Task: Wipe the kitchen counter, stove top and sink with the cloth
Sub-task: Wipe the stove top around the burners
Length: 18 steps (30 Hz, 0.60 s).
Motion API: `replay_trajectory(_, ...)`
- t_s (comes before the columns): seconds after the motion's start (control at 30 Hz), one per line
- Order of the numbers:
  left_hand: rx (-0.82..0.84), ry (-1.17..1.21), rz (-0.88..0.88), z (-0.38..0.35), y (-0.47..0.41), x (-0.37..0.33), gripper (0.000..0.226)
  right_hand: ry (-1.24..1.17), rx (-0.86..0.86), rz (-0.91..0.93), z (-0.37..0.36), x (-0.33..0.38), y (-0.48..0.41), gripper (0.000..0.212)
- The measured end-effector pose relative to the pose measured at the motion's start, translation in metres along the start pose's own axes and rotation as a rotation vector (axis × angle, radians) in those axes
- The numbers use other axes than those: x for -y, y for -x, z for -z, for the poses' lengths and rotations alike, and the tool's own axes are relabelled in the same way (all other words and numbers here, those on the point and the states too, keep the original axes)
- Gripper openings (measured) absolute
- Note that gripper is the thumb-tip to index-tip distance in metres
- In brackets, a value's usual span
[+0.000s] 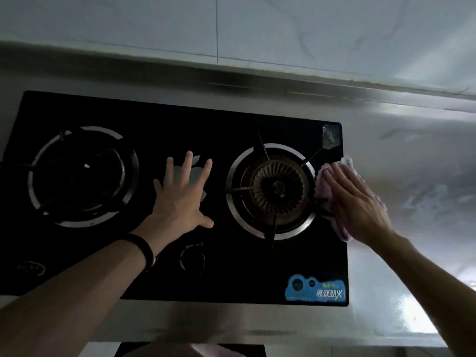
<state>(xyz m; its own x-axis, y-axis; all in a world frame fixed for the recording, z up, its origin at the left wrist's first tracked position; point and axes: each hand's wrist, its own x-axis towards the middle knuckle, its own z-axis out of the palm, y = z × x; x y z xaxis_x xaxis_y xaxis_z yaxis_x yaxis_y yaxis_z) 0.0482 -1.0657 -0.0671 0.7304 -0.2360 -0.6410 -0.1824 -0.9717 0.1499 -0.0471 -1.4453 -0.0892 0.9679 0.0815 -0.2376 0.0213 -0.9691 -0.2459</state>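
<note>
Crumpled lilac cloth (324,185) under flat, straight-fingered right grip (358,202) at black stove top (231,276) edge; left grip (180,199) wide

Pale marbled wall tiles (283,27) with one dark vertical seam, dim light, glare at right.

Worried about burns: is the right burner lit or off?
Off: no flame shows at the right burner beside the purple cloth.

A blue sticker (317,289) on the near right corner of the black stove top (226,130) reads "高效劲火". The oval logo (31,268) at near left is too dim to read.
</note>
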Motion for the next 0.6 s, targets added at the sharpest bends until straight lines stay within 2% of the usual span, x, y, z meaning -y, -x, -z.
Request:
replay_trajectory(0.13,-0.022,0.011,0.002,-0.004,-0.002,0.001,0.147,0.016,0.013,-0.010,0.017,-0.015,-0.062,0.060)
replay_trajectory(0.2,-0.049,0.015,0.000,-0.007,-0.003,0.003,0.147,0.044,0.017,0.045,0.022,-0.015,-0.095,0.056)
replay_trajectory(0.27,-0.059,0.023,-0.001,-0.008,-0.004,0.005,0.148,0.102,0.032,0.137,0.029,-0.011,-0.126,0.069)
replay_trajectory(0.33,-0.063,0.031,-0.001,-0.010,-0.006,0.006,0.148,0.184,0.139,0.230,0.038,-0.001,-0.157,0.093)
replay_trajectory(0.37,-0.061,0.035,0.003,-0.010,-0.006,0.007,0.148,0.236,0.200,0.289,0.043,0.006,-0.173,0.097)
replay_trajectory(0.47,-0.051,0.056,0.014,-0.010,-0.009,0.006,0.148,0.275,0.237,0.485,0.056,0.025,-0.215,0.066)
replay_trajectory(0.6,-0.051,0.059,0.023,-0.009,-0.010,0.005,0.148,0.362,0.222,0.574,0.065,0.062,-0.254,0.055)
